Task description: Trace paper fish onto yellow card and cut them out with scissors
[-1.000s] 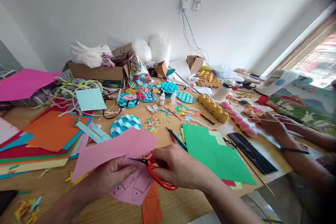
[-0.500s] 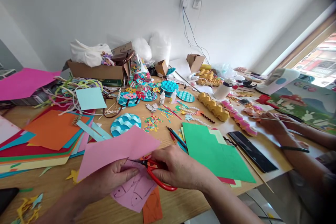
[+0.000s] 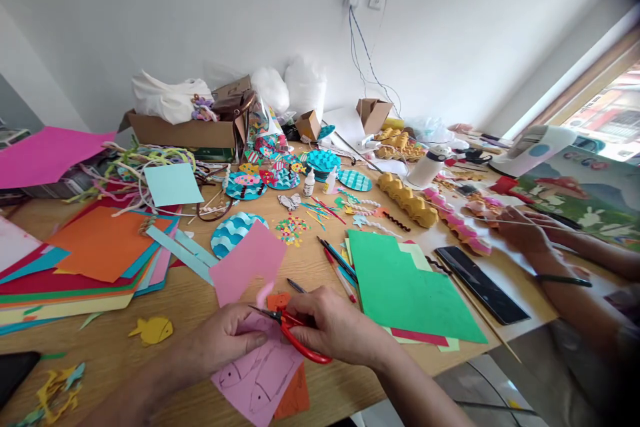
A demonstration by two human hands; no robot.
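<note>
A pair of red-handled scissors (image 3: 305,341) is in my right hand (image 3: 333,330), blades pointing left at the upper edge of a pink paper (image 3: 270,373) with fish outlines drawn on it. Pinching that paper from the left is my left hand (image 3: 227,340). A larger pink piece (image 3: 250,260) lies above, just beyond my left fingertips; whether it is still joined is unclear. Under the drawn paper an orange paper (image 3: 296,393) shows. To the left a yellow paper fish (image 3: 153,331) lies on the wooden table (image 3: 185,293).
Green sheets (image 3: 410,293), pens (image 3: 340,267) and a black phone (image 3: 480,285) lie to the right. Coloured papers (image 3: 100,247) are stacked at left. Blue wavy discs and glue bottles stand further back. Another person's hands (image 3: 530,233) are at the far right.
The large pink piece has swung away and lower, uncovering the yellow fish and a dark pen. The drawn pink paper hangs slightly lower, and my left hand has shifted a little.
</note>
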